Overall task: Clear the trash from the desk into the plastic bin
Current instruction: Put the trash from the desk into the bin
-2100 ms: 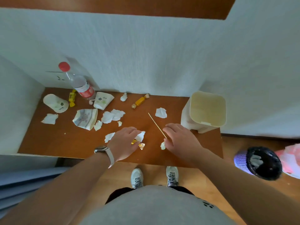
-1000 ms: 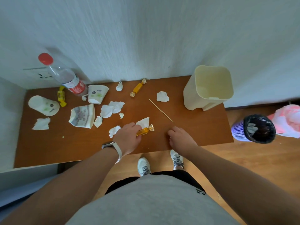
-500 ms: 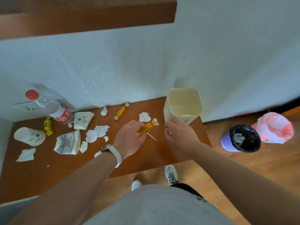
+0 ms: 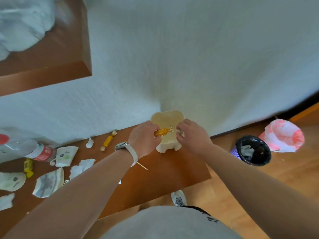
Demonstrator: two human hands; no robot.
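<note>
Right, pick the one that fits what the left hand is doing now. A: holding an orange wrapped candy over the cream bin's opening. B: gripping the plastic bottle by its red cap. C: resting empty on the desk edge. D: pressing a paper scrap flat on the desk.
A: the left hand pinches the orange wrapped candy above the open top of the cream bin.

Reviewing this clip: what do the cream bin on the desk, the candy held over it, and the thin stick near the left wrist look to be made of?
Cream bin: looks like matte moulded plastic, with smooth rounded corners and formed feet.
Candy, held in the left hand: glossy amber wrapper with twisted clear ends, probably cellophane or foil.
Stick: pale, thin and pointed, likely bamboo or wood.
</note>
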